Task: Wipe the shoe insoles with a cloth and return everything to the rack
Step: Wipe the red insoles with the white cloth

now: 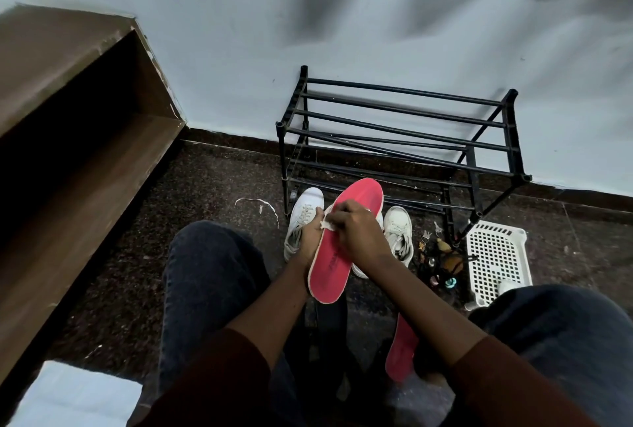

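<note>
Dark speckled floor (219, 186) meets a pale wall, where a black rack (400, 138) stands. In front of it the left hand (308, 238) grips a pink insole (342, 248) by its left edge, fingers curled behind it and mostly hidden. The right hand (356, 231) presses a white cloth (327, 223) onto the insole with bent fingers; only a corner of the cloth shows. A second insole (402, 348) lies lower down, partly behind the right forearm. Small items beside the white basket (496, 258) are too dim to identify.
</note>
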`<state>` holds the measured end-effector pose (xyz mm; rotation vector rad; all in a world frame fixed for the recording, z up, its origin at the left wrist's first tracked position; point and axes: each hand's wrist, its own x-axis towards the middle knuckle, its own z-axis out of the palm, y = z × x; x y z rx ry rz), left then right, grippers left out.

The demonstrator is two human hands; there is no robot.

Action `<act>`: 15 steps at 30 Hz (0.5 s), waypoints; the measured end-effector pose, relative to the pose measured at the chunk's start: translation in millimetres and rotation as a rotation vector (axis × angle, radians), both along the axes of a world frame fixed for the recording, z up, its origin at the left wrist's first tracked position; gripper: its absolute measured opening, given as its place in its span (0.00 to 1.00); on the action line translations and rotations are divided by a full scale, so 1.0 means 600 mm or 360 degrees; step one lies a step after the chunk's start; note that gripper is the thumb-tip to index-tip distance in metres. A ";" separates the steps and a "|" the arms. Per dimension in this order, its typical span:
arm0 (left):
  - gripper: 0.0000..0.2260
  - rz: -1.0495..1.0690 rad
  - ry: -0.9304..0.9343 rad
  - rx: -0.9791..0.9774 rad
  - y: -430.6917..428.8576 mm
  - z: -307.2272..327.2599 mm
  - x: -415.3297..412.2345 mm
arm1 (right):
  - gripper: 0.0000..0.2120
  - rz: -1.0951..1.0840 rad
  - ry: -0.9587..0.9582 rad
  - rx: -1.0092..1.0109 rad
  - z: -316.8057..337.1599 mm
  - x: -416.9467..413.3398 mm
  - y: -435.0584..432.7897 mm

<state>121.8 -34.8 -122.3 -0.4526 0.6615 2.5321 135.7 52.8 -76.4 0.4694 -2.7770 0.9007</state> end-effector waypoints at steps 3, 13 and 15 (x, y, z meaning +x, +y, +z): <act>0.33 -0.0128 -0.0152 -0.0060 -0.007 -0.015 0.000 | 0.16 0.0124 0.0007 -0.0091 -0.003 0.029 -0.002; 0.24 -0.0214 -0.0189 -0.0309 -0.009 -0.001 0.000 | 0.05 0.0203 0.0115 0.0078 -0.004 0.040 0.004; 0.14 -0.0160 -0.0161 -0.0256 0.000 0.004 -0.002 | 0.06 0.0176 0.0137 0.0156 0.003 0.022 0.007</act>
